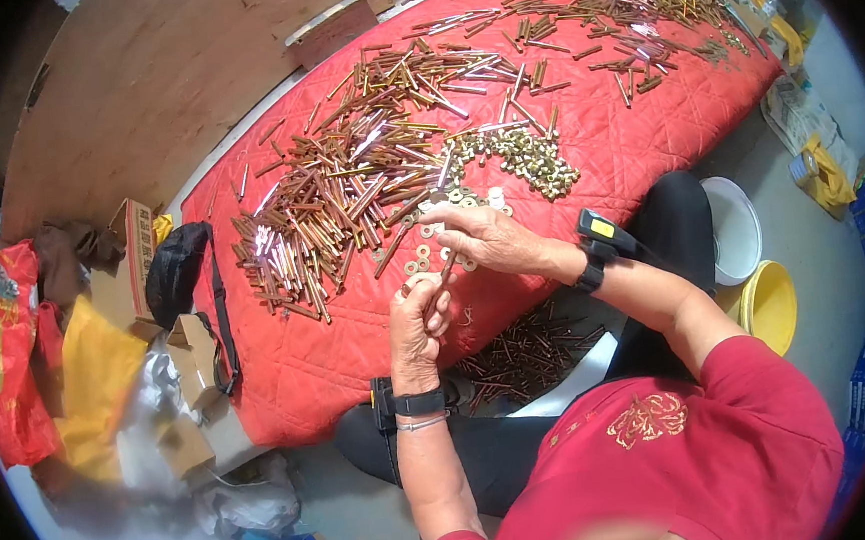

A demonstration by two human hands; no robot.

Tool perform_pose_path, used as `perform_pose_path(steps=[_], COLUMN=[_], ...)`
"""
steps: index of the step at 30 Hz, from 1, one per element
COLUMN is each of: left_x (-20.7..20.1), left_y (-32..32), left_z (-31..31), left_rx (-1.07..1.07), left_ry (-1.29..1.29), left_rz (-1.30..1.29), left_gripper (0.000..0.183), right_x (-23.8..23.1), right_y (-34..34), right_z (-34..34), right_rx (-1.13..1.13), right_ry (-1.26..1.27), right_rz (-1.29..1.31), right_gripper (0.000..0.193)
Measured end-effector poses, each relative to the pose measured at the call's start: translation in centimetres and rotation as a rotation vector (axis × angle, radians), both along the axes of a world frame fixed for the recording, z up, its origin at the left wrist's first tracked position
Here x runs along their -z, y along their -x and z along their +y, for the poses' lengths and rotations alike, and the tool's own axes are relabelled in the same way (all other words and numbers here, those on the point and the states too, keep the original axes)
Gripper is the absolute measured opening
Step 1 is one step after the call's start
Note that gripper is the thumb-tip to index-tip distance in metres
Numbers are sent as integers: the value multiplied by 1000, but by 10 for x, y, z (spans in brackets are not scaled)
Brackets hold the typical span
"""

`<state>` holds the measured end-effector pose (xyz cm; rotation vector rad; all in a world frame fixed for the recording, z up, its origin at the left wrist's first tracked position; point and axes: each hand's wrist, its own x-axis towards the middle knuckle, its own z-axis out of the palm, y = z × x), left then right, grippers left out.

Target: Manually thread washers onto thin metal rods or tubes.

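My left hand [421,321] is closed around the lower part of a thin, copper-coloured metal rod [447,269], which stands tilted. My right hand [490,238] pinches at its upper end; whether a small part sits between those fingertips is hidden. Both hands are over the near edge of a red quilted cover [310,379]. Flat ring washers [422,252] lie scattered just beyond my fingers. Behind them is a heap of small brass-coloured nuts [546,167]. A large pile of copper-coloured rods [347,191] spreads to the left and beyond.
More rods [635,15] lie at the far right of the cover. Below its near edge, between my legs, is a pile of dark rods [534,353]. A white bucket [733,229] and yellow bucket [771,306] stand at right. A black bag [180,273] and cardboard box [195,362] are at left.
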<state>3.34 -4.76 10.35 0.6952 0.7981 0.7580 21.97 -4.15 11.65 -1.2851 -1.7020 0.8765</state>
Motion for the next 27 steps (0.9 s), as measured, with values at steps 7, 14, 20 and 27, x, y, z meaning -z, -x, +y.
perform_pose_path(steps=[7,14,20,27], left_x=[-2,-22,10,7], left_y=[-7,-7,-3,4], left_z=[-4,-14,2,23], left_rx=[-24,283,-7,-413], left_ry=[-143,-837,-369,180], left_rz=[141,602,426,-208], left_gripper=[16,18,24,31], right_x=[16,-24,16,46], right_y=[-1,-35,-62,-106], right_z=[3,5,110,261], right_rx=[-118,-660,198,704], right_ry=[-160,624,-256,-152], right_rz=[11,-61,-300,-630], right_gripper=[20,25,23,24])
